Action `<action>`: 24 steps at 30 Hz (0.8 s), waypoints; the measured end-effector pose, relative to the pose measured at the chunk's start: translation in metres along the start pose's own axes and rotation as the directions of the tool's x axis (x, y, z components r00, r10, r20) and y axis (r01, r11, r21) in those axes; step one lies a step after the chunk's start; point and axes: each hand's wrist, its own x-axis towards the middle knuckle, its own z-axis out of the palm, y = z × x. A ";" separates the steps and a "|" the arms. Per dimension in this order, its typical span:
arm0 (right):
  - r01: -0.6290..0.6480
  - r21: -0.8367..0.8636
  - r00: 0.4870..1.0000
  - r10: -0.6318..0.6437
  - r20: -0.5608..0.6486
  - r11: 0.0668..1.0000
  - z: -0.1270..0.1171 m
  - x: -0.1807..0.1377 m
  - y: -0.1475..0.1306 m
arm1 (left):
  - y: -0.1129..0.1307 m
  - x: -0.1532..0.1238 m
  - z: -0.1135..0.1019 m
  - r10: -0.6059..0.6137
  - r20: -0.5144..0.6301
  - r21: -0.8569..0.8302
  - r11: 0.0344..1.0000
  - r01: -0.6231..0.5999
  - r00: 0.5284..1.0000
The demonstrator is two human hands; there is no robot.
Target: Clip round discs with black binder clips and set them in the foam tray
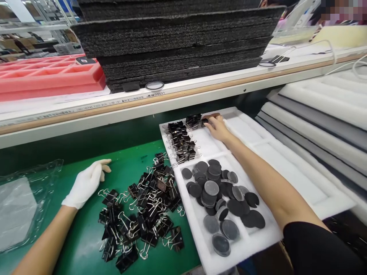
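Observation:
My right hand reaches to the far side of a white foam tray, its fingers closed on a black binder clip. Beside that clip, rows of binder clips stand packed along the tray's left part. My left hand, in a white glove with bare fingertips, hovers over the green table with nothing in it, fingers loosely apart. To its right lies a loose heap of black binder clips with silver wire handles. Dark round discs fill the tray's near compartment, some lying on top of others.
A clear plastic tray lies at the left. Behind, a white shelf edge carries stacked black foam sheets and a pink foam tray. Layered white and grey foam is piled at the right.

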 end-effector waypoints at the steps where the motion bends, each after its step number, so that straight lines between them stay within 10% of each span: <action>1: 0.002 -0.007 1.000 -0.002 0.022 1.000 0.000 0.001 0.000 | -0.001 0.000 0.000 -0.002 0.002 0.004 1.000 0.001 1.000; 12: 0.090 -0.153 0.996 -0.089 0.008 0.984 -0.015 -0.005 -0.030 | 0.010 0.001 0.001 -0.014 -0.017 0.050 0.999 0.014 1.000; 24: 0.246 -0.044 0.939 -0.228 0.256 0.968 -0.012 0.053 -0.049 | 0.008 0.000 -0.003 -0.013 -0.001 0.053 0.999 0.013 1.000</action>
